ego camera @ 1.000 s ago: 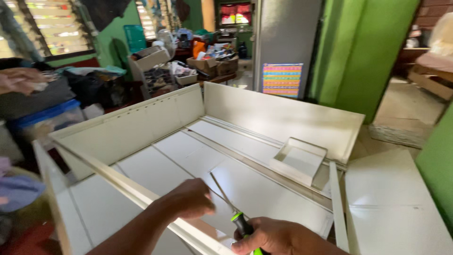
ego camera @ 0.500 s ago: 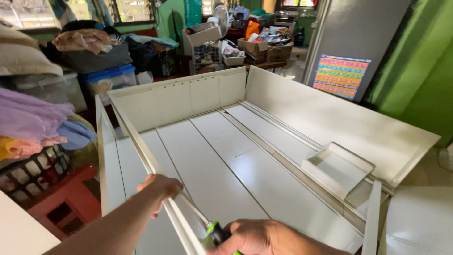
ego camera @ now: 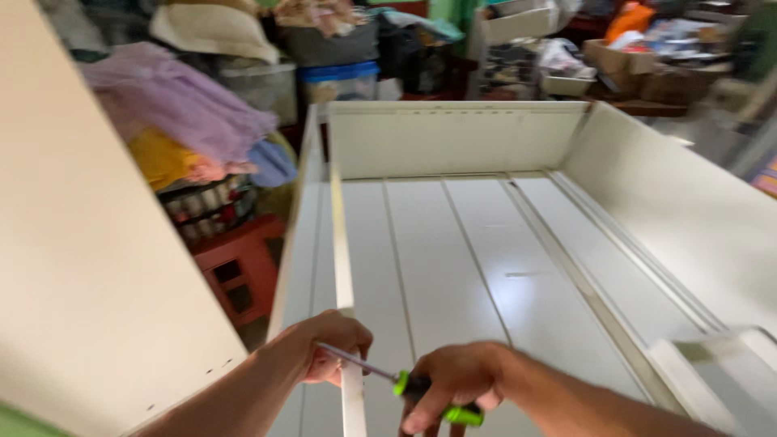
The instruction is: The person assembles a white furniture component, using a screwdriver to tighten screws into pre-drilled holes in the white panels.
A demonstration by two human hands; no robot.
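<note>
Two bare hands worked at the near edge of a white cabinet carcass (ego camera: 518, 267) lying on its back. Left hand (ego camera: 328, 348): fingers curled around a narrow cream rail (ego camera: 338, 243) that ran lengthwise along the carcass's left side; grip closed on the rail at its near end. Right hand (ego camera: 453, 384): fingers wrapped shut around the handle of a screwdriver (ego camera: 405, 382), handle black with bright green bands, metal shaft pointing left and slightly up, its tip hidden at the left hand beside the rail. Whether the tip sat in a screw could not be told.

Carcass interior: white panelled back with several lengthwise ribs, a far end wall and a right side wall standing upright. Small white tray-like part (ego camera: 712, 364) lay inside at the lower right.

Surroundings: large plain cream panel (ego camera: 89, 267) along the left of the view. Beyond it, a heap of purple, yellow and blue cloth (ego camera: 182, 121) above a red crate (ego camera: 235, 271). Blue-lidded storage bin (ego camera: 340, 81) and cardboard boxes (ego camera: 639, 69) of clutter stood behind the carcass, well apart from the hands.
</note>
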